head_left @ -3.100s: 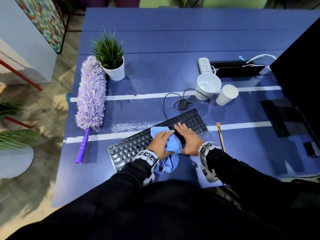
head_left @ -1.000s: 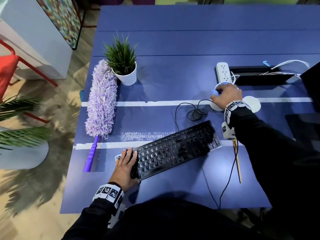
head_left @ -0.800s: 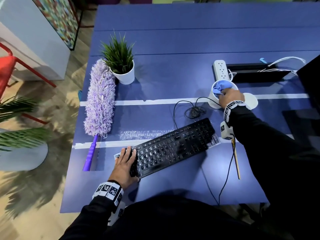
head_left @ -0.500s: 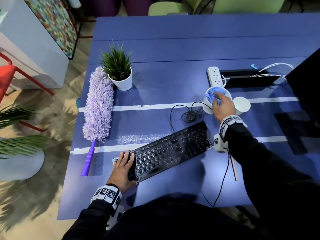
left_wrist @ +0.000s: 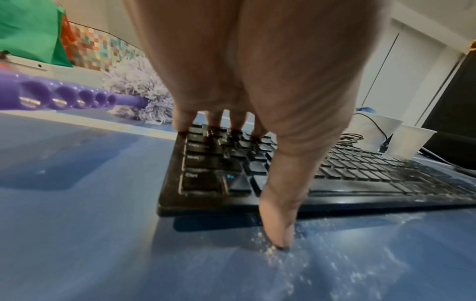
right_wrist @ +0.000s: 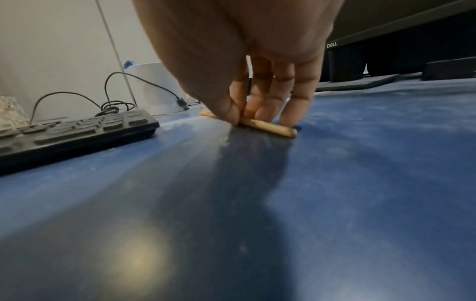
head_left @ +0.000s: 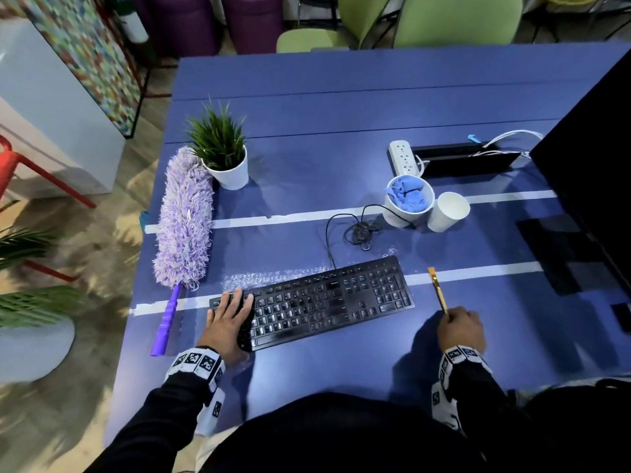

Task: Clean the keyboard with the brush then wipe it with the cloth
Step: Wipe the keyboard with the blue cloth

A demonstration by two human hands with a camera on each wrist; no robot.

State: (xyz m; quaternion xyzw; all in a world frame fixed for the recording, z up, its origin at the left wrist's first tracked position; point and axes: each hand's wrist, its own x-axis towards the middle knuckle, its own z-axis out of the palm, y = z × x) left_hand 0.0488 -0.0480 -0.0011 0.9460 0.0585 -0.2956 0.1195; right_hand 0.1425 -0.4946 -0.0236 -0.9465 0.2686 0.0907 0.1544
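A black keyboard [head_left: 327, 300] lies across the blue table [head_left: 341, 114]. My left hand [head_left: 227, 322] rests flat on its left end, fingers [left_wrist: 184, 120] straight on the keys [left_wrist: 213, 154] and thumb on the table. A thin wooden brush [head_left: 438, 290] lies right of the keyboard, bristles pointing away. My right hand [head_left: 461, 327] pinches its handle [right_wrist: 268, 127] against the table between thumb and fingers. The blue cloth [head_left: 408, 197] sits bunched inside a white cup [head_left: 396, 216] behind the keyboard.
A second white cup [head_left: 447, 211] stands beside the first, with a coiled cable [head_left: 362, 230] and power strip [head_left: 403, 157] nearby. A purple duster [head_left: 184, 216] and potted plant [head_left: 222, 155] sit at the left. A dark monitor [head_left: 587, 172] fills the right edge. White dust [left_wrist: 273, 248] speckles the table.
My right hand let go of the cloth in the cup, drew back toward me and took hold of the brush handle. My left hand stayed on the keyboard's left end.
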